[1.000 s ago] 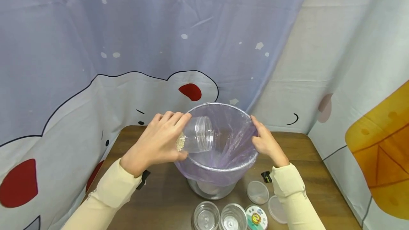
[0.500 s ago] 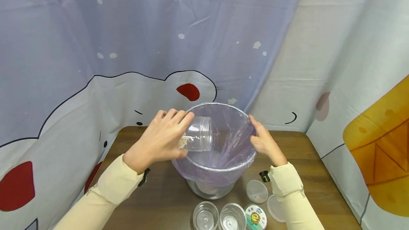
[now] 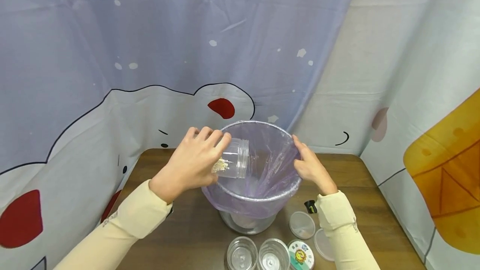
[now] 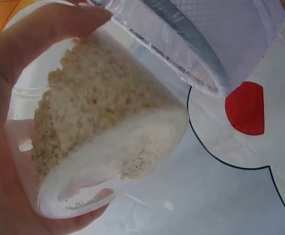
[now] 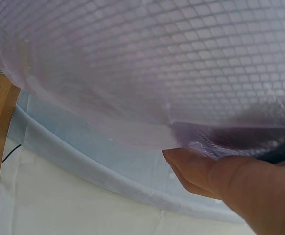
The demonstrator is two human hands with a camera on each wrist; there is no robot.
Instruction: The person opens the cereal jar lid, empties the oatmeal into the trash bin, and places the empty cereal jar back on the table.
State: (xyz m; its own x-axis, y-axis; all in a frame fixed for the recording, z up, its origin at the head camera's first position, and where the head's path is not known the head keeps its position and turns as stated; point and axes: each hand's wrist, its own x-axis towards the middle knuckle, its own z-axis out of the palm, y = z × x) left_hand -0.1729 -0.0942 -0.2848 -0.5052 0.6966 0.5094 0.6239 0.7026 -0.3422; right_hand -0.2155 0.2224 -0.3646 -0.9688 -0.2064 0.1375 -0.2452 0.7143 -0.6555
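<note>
My left hand [image 3: 193, 161] grips a clear plastic jar [image 3: 238, 159], tipped on its side with its open mouth over the bin. Pale, coarse crumbs [image 4: 98, 93] are heaped along the jar's lower wall, and a few cling to its base. A mesh bin lined with a translucent purple bag [image 3: 243, 207] stands upright on the table. On the bin's right, my right hand [image 3: 311, 168] holds the bagged rim, thumb inside the mouth. Close up in the right wrist view, the bag [image 5: 132, 73] lies over the mesh, with fingers [image 5: 196, 171] at its edge.
Two open clear jars [image 3: 241, 253] stand before the bin, beside a round green-and-white printed lid [image 3: 301, 255]. Two clear lids [image 3: 302, 225] lie near my right sleeve. A printed curtain [image 3: 187, 53] hangs behind the wooden table [image 3: 187, 236].
My left hand has shifted slightly to the right along the tilted jar, and the crumbs inside have moved toward its mouth. The right hand stays on the rim.
</note>
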